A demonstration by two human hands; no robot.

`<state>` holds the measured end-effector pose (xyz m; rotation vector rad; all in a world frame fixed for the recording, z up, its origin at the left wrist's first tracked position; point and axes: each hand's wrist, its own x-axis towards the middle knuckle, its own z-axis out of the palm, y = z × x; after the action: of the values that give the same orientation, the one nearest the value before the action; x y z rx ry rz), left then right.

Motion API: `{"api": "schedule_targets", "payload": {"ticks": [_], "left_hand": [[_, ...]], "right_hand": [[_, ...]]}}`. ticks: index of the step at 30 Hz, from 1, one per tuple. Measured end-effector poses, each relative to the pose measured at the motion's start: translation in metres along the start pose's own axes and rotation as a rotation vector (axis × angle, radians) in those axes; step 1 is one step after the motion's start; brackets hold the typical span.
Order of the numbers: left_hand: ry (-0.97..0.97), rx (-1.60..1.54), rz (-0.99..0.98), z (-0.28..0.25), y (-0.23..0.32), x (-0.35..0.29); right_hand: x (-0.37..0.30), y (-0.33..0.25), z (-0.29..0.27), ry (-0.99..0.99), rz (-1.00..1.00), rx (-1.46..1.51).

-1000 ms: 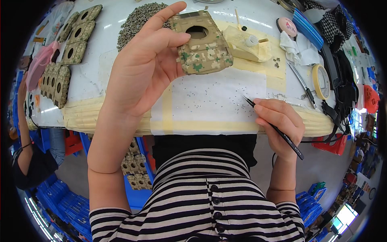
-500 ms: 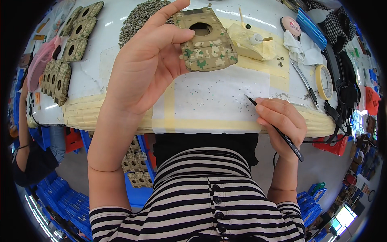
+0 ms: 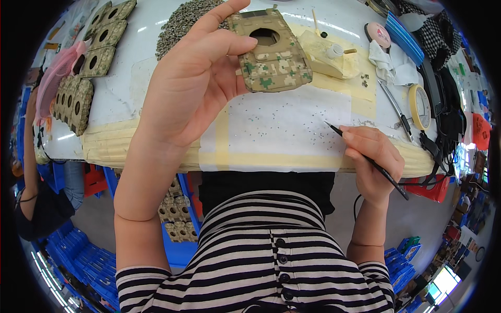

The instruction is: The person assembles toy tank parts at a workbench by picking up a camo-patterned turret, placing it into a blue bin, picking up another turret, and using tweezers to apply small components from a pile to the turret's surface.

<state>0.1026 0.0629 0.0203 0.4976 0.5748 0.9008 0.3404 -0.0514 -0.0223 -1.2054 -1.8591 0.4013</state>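
My left hand is raised over the table, gripping a camouflage-painted model tank hull by its left edge. The thumb lies beside the round hole in the hull's top. Lower on the right, my right hand pinches black tweezers, whose fine tips point up and left over a white sheet. Tiny specks are scattered across that sheet. Whether the tips hold one is too small to tell.
Behind my left hand lies a heap of small grey parts. More camouflage hulls stand at the left beside a pink mesh basket. On the right are a small bottle, a utility knife and a tape roll. Another person's arm shows far left.
My right hand and the tweezers have shifted a little to the right, with the tips still over the sheet. The hull in my left hand has moved slightly right. The pink basket has shifted.
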Motion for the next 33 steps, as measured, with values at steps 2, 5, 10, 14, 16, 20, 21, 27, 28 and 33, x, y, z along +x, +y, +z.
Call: {"api": "schedule_targets", "payload": {"ticks": [2,5,10,14,16,20,21,27,28,33], "left_hand": [[0.001,0.011,-0.005,0.002,0.001,0.0],[-0.036,0.119,0.043,-0.002,-0.003,0.001],[-0.112,0.343,0.139,-0.013,-0.01,0.004],[-0.136,0.34,0.101,-0.011,-0.006,0.001],[-0.147,0.298,0.088,-0.011,-0.005,0.0],[-0.164,0.257,0.073,-0.011,-0.004,0.001],[-0.171,0.244,0.069,-0.012,-0.004,0.001],[-0.162,0.271,0.044,-0.011,0.0,-0.003],[-0.16,0.269,0.044,-0.011,0.0,-0.004],[-0.113,0.244,0.064,-0.009,-0.005,-0.002]], "right_hand": [[0.002,-0.003,-0.003,0.068,0.082,0.121],[0.016,-0.011,-0.008,0.11,0.14,0.268],[0.054,-0.03,-0.013,0.066,0.178,0.431],[0.083,-0.038,-0.007,-0.046,0.208,0.495],[0.094,-0.037,-0.005,-0.115,0.223,0.523],[0.106,-0.035,-0.001,-0.189,0.177,0.524],[0.106,-0.032,0.003,-0.177,0.173,0.546],[0.107,-0.03,0.008,-0.201,0.238,0.623],[0.106,-0.029,0.008,-0.204,0.249,0.626],[0.107,-0.027,0.008,-0.213,0.23,0.58]]}}
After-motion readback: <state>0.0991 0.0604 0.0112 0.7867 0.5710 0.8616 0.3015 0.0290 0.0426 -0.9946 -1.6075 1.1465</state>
